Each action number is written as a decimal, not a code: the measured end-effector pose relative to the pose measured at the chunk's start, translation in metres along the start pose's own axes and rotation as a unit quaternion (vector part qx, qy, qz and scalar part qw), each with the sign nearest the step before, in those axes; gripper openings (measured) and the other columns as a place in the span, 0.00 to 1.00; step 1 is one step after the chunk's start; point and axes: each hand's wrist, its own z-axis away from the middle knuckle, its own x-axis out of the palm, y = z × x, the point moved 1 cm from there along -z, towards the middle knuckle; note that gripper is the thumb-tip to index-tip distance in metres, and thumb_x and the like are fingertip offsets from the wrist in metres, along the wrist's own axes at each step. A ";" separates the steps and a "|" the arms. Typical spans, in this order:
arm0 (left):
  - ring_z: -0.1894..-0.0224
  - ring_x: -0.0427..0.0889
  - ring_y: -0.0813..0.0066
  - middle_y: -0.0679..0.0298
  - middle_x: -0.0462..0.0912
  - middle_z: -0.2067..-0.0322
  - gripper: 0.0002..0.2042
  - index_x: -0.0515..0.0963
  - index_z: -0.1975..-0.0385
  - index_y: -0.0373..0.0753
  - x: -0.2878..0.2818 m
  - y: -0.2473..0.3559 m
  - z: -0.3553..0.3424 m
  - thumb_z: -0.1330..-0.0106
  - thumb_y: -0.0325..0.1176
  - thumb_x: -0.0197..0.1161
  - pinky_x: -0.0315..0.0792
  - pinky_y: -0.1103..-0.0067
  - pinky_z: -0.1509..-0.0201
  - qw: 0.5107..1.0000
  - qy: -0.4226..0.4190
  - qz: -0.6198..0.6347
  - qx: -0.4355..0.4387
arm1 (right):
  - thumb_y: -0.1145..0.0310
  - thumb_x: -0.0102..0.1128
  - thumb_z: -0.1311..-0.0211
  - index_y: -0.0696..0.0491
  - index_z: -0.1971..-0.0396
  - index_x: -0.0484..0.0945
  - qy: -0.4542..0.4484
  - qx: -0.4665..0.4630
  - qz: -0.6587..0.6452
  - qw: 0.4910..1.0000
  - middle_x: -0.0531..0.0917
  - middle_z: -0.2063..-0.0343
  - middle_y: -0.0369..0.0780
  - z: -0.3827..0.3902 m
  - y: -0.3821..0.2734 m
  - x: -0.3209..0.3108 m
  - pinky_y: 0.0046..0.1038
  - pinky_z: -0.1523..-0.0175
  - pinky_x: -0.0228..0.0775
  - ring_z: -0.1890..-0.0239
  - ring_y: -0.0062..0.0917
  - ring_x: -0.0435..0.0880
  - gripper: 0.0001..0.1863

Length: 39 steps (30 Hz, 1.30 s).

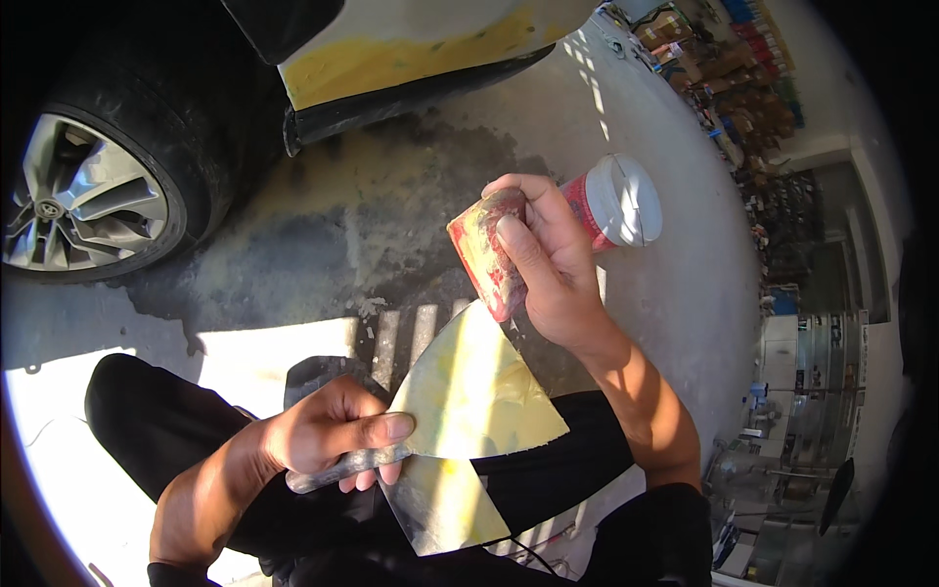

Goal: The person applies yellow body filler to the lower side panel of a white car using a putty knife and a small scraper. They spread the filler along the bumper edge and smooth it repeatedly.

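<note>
My left hand [337, 430] is closed round the smeared handle of a putty knife [479, 391], its thumb pressed on the base of the broad blade. Pale yellow filler coats that blade. A second smeared blade [445, 504] sticks out below the same hand; whether it has its own handle is hidden. My right hand [553, 249] pinches a red filler spreader [486, 249] between thumb and fingers, its face streaked with yellow filler. The spreader's lower corner is at the upper tip of the putty knife's blade; I cannot tell whether they touch.
A car's wheel [98, 196] stands at the left. Yellow filler covers the lower body panel [411, 59], above a black sill [421, 93]. Behind my right hand is a red and white bucket [626, 201]. Cluttered shelves [743, 88] line the far right. The concrete floor [293, 235] has dark stains.
</note>
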 end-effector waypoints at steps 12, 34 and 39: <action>0.84 0.78 0.78 0.60 0.83 0.81 0.27 0.83 0.76 0.28 -0.009 0.010 0.010 0.24 0.49 0.58 0.73 0.82 0.81 0.994 0.057 0.084 0.043 | 0.72 0.52 0.24 0.59 0.46 0.71 -0.028 -0.029 0.127 0.991 0.80 0.60 0.39 0.009 -0.005 -0.010 0.21 0.52 0.71 0.60 0.17 0.78 0.12; 0.83 0.79 0.79 0.61 0.83 0.80 0.27 0.83 0.75 0.29 -0.010 0.012 0.012 0.24 0.50 0.57 0.74 0.82 0.81 0.995 0.070 0.056 0.048 | 0.71 0.49 0.21 0.58 0.44 0.68 0.036 0.038 0.000 0.999 0.82 0.58 0.38 0.000 -0.004 -0.024 0.20 0.52 0.74 0.59 0.15 0.80 0.12; 0.83 0.78 0.80 0.62 0.82 0.80 0.27 0.84 0.75 0.32 -0.004 0.007 0.006 0.23 0.51 0.56 0.74 0.82 0.79 1.000 0.020 0.016 0.007 | 0.69 0.46 0.21 0.57 0.43 0.68 -0.006 0.070 -0.136 0.988 0.80 0.55 0.37 -0.005 0.000 -0.029 0.19 0.50 0.71 0.54 0.15 0.78 0.13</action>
